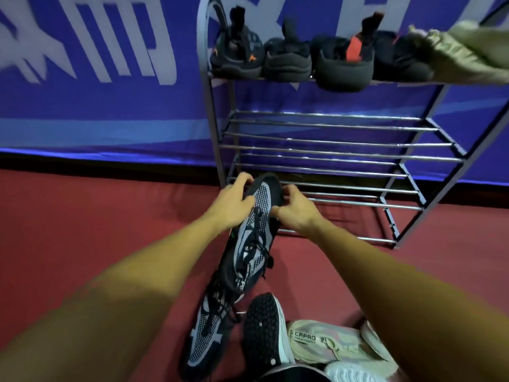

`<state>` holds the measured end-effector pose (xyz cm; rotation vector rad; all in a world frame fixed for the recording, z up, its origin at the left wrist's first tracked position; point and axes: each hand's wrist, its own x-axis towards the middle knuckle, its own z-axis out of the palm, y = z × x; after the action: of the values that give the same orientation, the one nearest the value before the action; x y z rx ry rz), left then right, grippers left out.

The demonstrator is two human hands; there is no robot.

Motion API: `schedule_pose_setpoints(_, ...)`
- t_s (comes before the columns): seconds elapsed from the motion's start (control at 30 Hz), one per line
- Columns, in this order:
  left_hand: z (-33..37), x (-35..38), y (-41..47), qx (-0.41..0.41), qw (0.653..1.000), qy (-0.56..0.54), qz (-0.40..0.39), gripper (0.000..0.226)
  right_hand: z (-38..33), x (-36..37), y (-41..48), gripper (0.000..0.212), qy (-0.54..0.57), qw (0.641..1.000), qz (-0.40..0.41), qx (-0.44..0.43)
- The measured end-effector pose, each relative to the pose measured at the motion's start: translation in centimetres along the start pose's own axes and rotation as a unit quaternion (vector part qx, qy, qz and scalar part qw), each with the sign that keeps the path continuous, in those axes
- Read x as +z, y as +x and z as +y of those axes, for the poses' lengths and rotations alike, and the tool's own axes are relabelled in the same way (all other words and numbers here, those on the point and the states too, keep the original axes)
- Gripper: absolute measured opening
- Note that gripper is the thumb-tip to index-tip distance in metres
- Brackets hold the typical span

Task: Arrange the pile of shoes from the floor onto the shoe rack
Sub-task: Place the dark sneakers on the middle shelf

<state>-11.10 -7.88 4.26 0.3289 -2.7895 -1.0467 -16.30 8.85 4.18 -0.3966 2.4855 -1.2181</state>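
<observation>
A blue banner (110, 106) (blurred white lettering) spans the back.

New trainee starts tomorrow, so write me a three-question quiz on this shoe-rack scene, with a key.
1. True or false: the left hand and right hand both hold the grey-and-black shoe.
2. Which shelf of the shoe rack carries shoes? A top, B middle, C bottom.
3. Fill in: the matching shoe lies on the ___.
Key: 1 true; 2 A; 3 floor.

The grey tubular shoe rack (341, 146) has glossy metal rails. The black-and-grey knit-mesh sneaker (254, 238) looks matt cloth. The dark red floor (96, 221) appears matt.
</observation>
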Motion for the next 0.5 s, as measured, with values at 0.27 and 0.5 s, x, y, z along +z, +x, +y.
schedule_pose_setpoints(0.27,4.6,-3.4,5.4,-0.066,0.963,-0.206,0.16,0.028,-3.1,-3.7,1.0,0.039,0.137,0.985,0.085,-0.065)
schedule_pose_setpoints(0.5,2.3,-4.1,5.4,-0.096,0.916,-0.354,0.164,0.039,-3.8,-2.9,2.8,0.051,0.199,0.975,0.052,-0.081)
